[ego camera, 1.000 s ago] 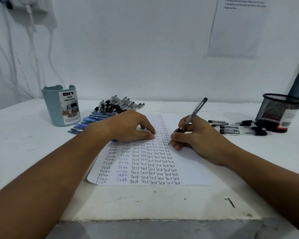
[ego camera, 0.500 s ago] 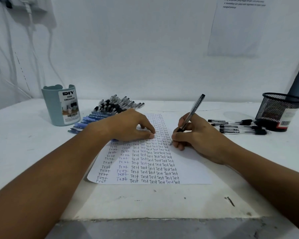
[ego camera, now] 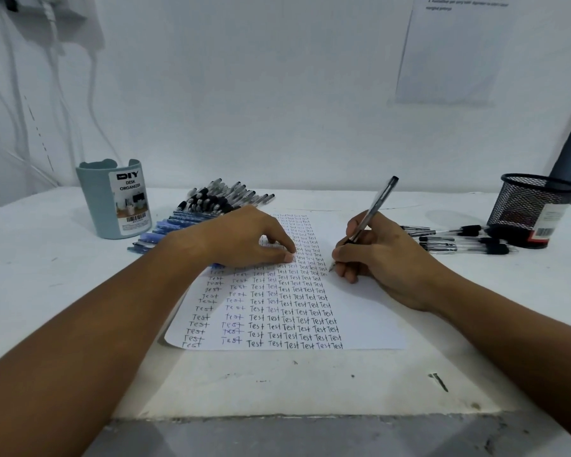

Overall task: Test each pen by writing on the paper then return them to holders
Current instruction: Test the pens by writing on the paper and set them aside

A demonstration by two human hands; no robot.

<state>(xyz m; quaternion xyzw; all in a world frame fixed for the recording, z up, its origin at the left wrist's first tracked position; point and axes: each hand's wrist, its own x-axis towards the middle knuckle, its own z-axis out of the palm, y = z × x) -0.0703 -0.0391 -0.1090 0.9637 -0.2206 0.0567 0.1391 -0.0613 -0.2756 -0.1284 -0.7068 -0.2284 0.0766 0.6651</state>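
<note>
I see right hand [ego camera: 379,258] gripping clear black-capped pen [ego camera: 373,209], mid-word | left hand [ego camera: 244,239] fingers curled, fingertips pinning white paper sheet [ego camera: 360,318] | columns filled; loose pens beyond left hand [ego camera: 218,199] remain, holders unfilled.

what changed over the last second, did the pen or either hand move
Barely anything. The right hand grips the pen as before, tip on the paper; the pen's top has tipped slightly left as the writing goes on. The left hand stays pressing the paper. Both pen piles, the blue holder and mesh holder stayed put.
</note>
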